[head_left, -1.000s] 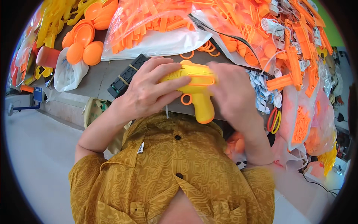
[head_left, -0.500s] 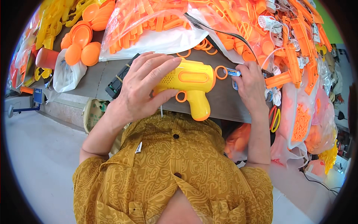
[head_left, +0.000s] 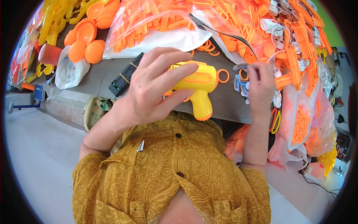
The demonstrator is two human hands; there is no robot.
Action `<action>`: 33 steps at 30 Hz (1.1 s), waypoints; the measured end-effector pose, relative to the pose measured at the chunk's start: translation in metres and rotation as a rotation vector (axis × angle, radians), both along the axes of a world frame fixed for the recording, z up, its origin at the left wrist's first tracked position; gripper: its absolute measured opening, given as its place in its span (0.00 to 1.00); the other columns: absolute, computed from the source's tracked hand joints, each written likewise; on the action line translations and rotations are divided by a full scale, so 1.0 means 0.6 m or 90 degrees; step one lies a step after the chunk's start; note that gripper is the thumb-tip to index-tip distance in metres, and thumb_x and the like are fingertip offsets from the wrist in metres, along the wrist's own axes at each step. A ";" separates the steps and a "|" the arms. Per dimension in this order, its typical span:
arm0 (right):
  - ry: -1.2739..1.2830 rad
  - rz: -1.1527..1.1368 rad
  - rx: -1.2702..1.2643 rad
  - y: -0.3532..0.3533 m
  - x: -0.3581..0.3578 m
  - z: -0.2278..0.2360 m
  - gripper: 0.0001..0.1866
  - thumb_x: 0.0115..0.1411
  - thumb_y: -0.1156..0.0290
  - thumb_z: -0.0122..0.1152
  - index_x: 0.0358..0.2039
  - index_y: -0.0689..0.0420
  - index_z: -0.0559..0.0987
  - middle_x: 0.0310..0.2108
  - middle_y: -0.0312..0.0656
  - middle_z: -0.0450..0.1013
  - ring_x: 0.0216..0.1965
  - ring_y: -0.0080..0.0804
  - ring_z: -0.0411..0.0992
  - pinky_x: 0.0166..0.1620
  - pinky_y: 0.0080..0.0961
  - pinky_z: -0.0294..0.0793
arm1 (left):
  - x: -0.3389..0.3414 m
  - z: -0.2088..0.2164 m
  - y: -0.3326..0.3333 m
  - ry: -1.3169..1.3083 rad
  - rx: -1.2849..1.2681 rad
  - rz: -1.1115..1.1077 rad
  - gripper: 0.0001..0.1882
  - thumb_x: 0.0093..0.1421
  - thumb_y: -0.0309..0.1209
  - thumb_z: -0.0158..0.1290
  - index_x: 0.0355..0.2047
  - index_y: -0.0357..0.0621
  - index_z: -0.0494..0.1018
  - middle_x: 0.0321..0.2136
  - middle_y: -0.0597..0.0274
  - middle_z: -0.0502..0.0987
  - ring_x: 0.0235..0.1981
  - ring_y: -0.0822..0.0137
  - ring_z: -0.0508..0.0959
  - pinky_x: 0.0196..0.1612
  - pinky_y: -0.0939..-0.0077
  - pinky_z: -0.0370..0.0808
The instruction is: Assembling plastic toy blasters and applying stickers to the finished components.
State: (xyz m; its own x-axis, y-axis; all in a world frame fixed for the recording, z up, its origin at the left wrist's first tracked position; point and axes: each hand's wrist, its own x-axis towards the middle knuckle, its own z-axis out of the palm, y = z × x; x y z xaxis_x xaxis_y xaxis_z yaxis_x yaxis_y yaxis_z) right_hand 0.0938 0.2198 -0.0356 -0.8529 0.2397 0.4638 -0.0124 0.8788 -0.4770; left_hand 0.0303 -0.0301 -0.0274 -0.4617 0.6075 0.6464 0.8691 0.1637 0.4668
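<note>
Starting nearest the camera, a mustard-yellow patterned shirt [head_left: 164, 175] fills the lower middle of the view, buttoned down the front, with both forearms rising from it toward the grey worktable [head_left: 93, 76].

Left hand [head_left: 153, 91]: fingers spread and wrapped over the top and rear of a yellow toy gun [head_left: 197, 84], grasping it. The toy sits just above the table's near edge, at the centre of the view, with its grip pointing down toward the shirt and an orange ring [head_left: 223, 75] at its front end.

Right hand [head_left: 261, 84]: well apart from the toy, off to its right. Fingertips are pinched together on a small pale item — too small to identify. Small printed sticker sheets [head_left: 240, 85] lie on the table just beside this hand.

Behind the left hand lies a black ribbed block [head_left: 123, 76], flat on the table. Further left, a clear bag [head_left: 69, 71] stands near a cluster of orange round shells [head_left: 87, 41].

At the far side, clear plastic bags of orange parts [head_left: 156, 22] are heaped across the table — more loose orange parts [head_left: 298, 63] spill down the right side. Yellow moulded pieces [head_left: 56, 18] sit at the far left corner.
</note>
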 end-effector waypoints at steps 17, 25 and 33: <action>0.186 0.347 0.034 -0.110 -0.016 0.066 0.18 0.44 0.79 0.62 0.39 0.61 0.71 0.36 0.45 0.70 0.32 0.35 0.70 0.35 0.24 0.70 | -0.005 0.030 0.052 -0.698 0.320 -0.119 0.13 0.57 0.24 0.48 0.43 0.34 0.68 0.27 0.62 0.76 0.26 0.78 0.74 0.30 0.85 0.72; 0.244 0.372 0.109 -0.104 -0.015 0.046 0.17 0.42 0.81 0.63 0.35 0.62 0.72 0.36 0.48 0.70 0.37 0.41 0.71 0.38 0.29 0.72 | 0.011 0.023 0.056 -0.625 0.270 -0.148 0.12 0.60 0.25 0.42 0.42 0.32 0.68 0.34 0.65 0.73 0.36 0.81 0.70 0.39 0.87 0.67; 0.295 0.367 0.117 -0.113 -0.017 0.043 0.17 0.39 0.79 0.65 0.33 0.62 0.73 0.33 0.45 0.70 0.32 0.40 0.70 0.32 0.28 0.72 | 0.017 0.020 0.056 -0.573 0.277 -0.114 0.12 0.61 0.25 0.42 0.43 0.33 0.68 0.30 0.69 0.72 0.32 0.84 0.67 0.36 0.90 0.65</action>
